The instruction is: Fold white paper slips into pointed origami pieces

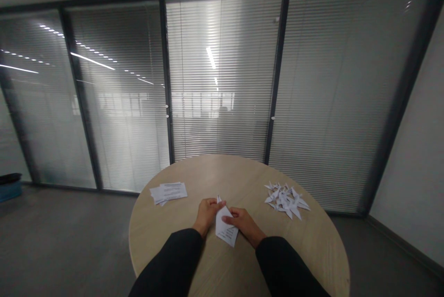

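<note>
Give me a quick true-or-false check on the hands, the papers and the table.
1. The left hand and the right hand both hold the folded paper. True.
2. The folded paper is blank. False: printed lines show on its lower part.
3. The heap of pointed paper shapes lies left of both hands. False: it lies to their right.
4. The flat printed slips overlap one another on the table. True.
5. The table has square corners. False: its edge is rounded.
</note>
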The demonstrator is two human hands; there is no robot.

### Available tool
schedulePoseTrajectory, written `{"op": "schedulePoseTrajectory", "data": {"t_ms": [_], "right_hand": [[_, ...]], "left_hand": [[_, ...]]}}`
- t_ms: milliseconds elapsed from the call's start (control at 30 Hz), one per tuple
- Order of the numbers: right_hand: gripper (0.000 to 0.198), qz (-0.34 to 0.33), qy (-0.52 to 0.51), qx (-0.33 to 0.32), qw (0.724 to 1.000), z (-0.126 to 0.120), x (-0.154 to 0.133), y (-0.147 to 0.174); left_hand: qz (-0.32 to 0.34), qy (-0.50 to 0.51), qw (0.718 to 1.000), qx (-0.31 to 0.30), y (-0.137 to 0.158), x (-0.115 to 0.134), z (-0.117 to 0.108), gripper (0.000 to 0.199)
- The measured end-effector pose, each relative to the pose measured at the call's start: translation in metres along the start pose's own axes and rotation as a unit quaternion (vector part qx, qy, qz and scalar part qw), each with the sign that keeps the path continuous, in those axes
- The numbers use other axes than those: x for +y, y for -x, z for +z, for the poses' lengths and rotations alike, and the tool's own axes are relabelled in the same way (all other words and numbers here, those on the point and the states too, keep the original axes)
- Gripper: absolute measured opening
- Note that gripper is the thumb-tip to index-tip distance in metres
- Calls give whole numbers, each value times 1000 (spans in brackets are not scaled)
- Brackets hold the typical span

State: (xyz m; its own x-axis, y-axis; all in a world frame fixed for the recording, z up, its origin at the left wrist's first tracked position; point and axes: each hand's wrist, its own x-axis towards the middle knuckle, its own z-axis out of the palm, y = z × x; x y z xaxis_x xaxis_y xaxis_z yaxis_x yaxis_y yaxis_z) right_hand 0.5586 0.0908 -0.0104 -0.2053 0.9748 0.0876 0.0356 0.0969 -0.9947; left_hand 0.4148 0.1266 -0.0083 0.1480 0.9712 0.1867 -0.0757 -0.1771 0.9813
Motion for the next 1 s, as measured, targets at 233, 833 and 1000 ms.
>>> {"op": "schedulePoseTrajectory", "data": {"t_ms": [233,833,1000], "right_hand": [[49,-21,40,45,998,-3,3,-3],[43,-56,68,64,994,-5,4,-4],[41,-70,84,68,992,-5,1,-3]], "left_hand": [[-3,-29,1000,-12,2,6,0,51],[-19,-28,999,-7,-2,-1,1,46],[-18,16,1000,-18,2,3,3,42]]}}
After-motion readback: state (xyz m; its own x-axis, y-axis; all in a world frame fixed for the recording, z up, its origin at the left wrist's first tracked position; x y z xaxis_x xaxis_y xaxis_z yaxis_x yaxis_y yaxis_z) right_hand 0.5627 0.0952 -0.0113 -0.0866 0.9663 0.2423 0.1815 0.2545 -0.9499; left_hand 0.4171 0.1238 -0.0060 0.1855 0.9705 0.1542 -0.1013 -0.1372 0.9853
